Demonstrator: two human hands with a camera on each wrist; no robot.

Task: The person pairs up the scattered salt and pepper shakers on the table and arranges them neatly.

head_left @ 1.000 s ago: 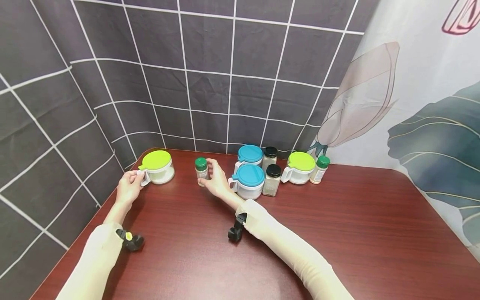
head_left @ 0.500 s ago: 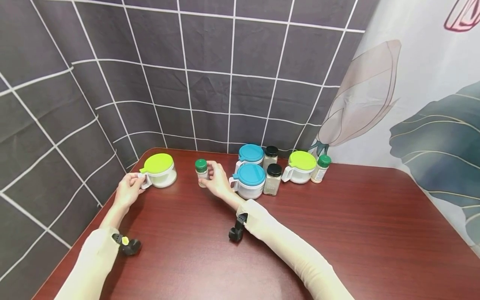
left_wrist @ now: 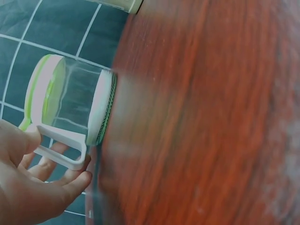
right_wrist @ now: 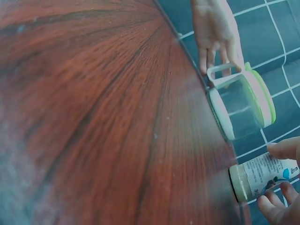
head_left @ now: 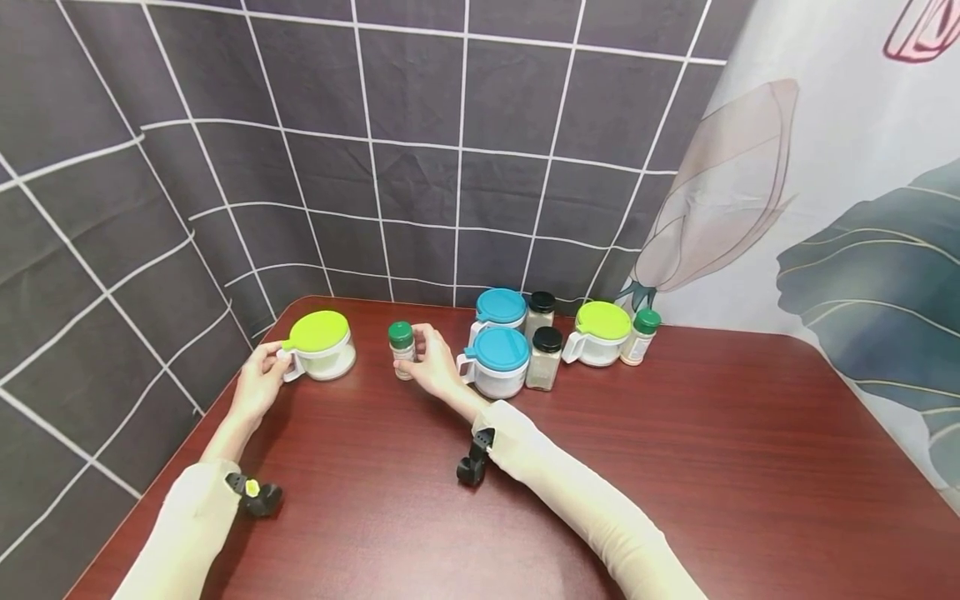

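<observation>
At the left of the table, my left hand (head_left: 258, 383) grips the white handle of a clear seasoning jar (head_left: 330, 364) with a lime-green lid. In the left wrist view the thumb lies at the top of the handle (left_wrist: 70, 164), and the fingers curl behind it. To the jar's right, my right hand (head_left: 438, 367) holds a small spice bottle (head_left: 401, 336) with a green cap, upright, between thumb and fingers. The right wrist view shows the bottle's printed label (right_wrist: 265, 173) and pale contents; its cap is out of that view.
Right of my right hand stand two blue-lidded jars (head_left: 501, 348), two black-capped spice bottles (head_left: 543, 358), another green-lidded jar (head_left: 602, 325) and another green-capped bottle (head_left: 640, 337). A grey tile-patterned cloth (head_left: 412, 183) hangs behind the brown table (head_left: 675, 467).
The green-lidded jar has shifted slightly toward me and to the right with my left hand. The green-capped bottle has come a little nearer, still in my right hand.
</observation>
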